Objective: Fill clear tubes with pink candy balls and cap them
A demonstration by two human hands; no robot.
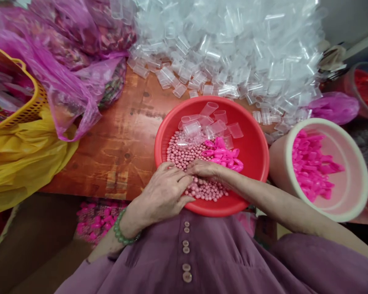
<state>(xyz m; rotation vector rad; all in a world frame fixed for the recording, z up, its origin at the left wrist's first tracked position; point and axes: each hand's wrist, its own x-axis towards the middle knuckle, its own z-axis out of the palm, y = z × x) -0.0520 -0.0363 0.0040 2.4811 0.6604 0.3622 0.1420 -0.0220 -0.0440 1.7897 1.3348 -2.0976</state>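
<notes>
A red basin (257,151) stands in front of me with pink beads (184,151), several clear plastic tubes (213,130) and bright pink plastic pieces (225,157) in it. My left hand (164,190), below a green bead bracelet (122,228), lies across the basin's near left rim with its fingers curled inward. Its fingertips are partly hidden, and what they hold does not show. My right hand (204,169) reaches down among the beads, fingers bent and pressed together close to the left hand. Whatever sits in that grip is covered by the hand itself.
Clear tubes (221,53) lie heaped across the back of the table (110,134). At right is a white bucket (360,179) of pink pieces (313,163). On the left are purple bags (76,77), a yellow basket (33,102) and a yellow bag (27,159).
</notes>
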